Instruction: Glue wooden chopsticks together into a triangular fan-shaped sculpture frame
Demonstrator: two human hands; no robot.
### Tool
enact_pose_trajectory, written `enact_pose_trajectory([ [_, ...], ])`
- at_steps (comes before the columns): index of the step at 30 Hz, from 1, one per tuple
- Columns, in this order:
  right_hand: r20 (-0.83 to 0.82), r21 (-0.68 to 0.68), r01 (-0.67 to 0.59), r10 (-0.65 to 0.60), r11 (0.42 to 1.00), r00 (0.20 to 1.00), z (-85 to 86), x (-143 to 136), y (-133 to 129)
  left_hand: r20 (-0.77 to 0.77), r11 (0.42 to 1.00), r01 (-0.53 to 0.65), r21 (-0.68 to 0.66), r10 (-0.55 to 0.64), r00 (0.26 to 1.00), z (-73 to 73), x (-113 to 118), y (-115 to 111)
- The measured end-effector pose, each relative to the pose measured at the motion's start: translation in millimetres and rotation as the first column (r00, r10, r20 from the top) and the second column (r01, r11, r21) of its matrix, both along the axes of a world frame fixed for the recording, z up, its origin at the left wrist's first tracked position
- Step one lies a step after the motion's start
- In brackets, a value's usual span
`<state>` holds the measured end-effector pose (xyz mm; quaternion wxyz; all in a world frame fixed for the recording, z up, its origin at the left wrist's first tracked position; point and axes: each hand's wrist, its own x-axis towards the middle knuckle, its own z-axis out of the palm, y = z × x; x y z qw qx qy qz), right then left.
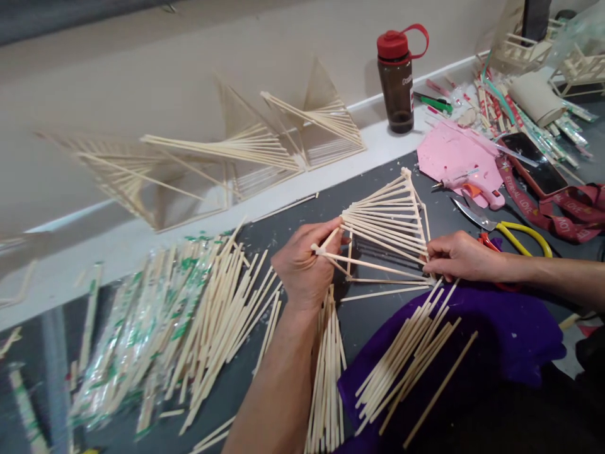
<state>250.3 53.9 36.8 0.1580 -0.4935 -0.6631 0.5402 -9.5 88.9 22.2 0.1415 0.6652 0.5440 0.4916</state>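
A frame of glued wooden chopsticks (385,217) is held up over the dark tabletop, its sticks fanned out in a twisted row. My left hand (305,265) is closed around its left corner, with the fingers partly hidden behind the sticks. At the lower right corner, my right hand (454,255) pinches the stick ends; the fingertips hide the exact contact. Below the right hand, loose chopsticks (406,359) lie on a purple cloth (510,328). Another bundle of bare chopsticks (327,378) sits beside my left forearm.
Finished stick structures (265,148) lean along the wall. Wrapped chopsticks (137,328) and a loose pile (222,302) lie left. Rightward are a pink glue gun (482,189), yellow-handled scissors (501,227), a phone (532,164) and a red-capped bottle (396,85).
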Motion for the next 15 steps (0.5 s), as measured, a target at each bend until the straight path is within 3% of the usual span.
enact_pose_trajectory([
  [10,-0.078,-0.017,-0.050,0.048,0.999,0.996,-4.5,9,2,-0.016,0.998,-0.054,0.021,0.054,0.998,-1.6,2,2],
  [15,-0.035,0.022,-0.071,0.072,0.997,0.997,-5.2,10,1,-0.029,0.998,-0.056,0.014,0.057,0.998,-5.2,-1,3],
])
